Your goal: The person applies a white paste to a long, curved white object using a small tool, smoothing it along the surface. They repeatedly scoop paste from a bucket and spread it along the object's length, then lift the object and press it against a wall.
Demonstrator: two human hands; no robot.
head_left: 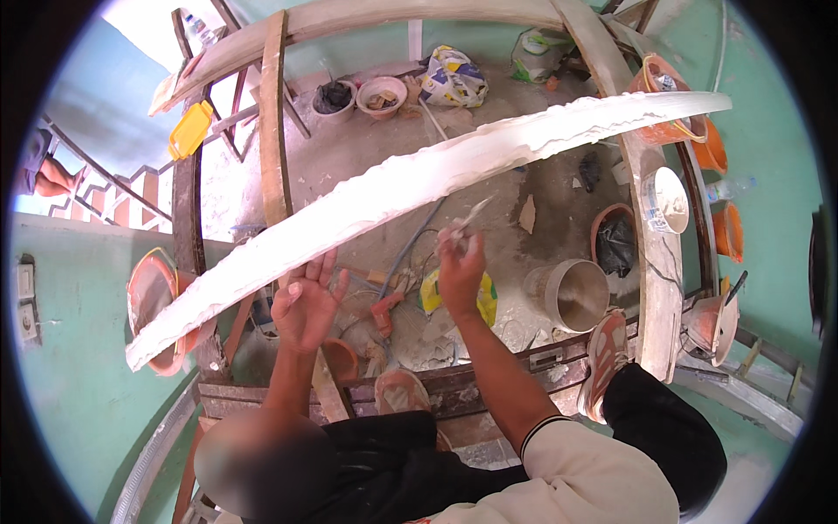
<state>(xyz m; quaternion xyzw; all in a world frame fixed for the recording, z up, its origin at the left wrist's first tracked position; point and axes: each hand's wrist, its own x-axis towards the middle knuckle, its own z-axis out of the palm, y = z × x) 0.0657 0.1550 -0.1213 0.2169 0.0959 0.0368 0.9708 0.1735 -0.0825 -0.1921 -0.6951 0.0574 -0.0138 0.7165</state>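
Observation:
A long white strip (419,179) runs from lower left to upper right in front of me, its surface coated with rough, wet-looking plaster. Just below its near edge is my left hand (305,307), palm turned up and fingers stretched apart, with nothing in it. The fingertips reach the strip's lower edge; whether they touch it I cannot tell. My right hand (463,262), on the near side of the strip, is closed around a small flat plaster-smeared tool (477,212) whose thin end points up and to the right.
Wooden planks (273,122) form a raised frame over a littered floor. Buckets stand around, including an orange one (150,293) at left and a white one (665,201) at right. Below me lie a red power tool (384,314) and a large round bucket (567,295). Another person's leg (54,177) shows far left.

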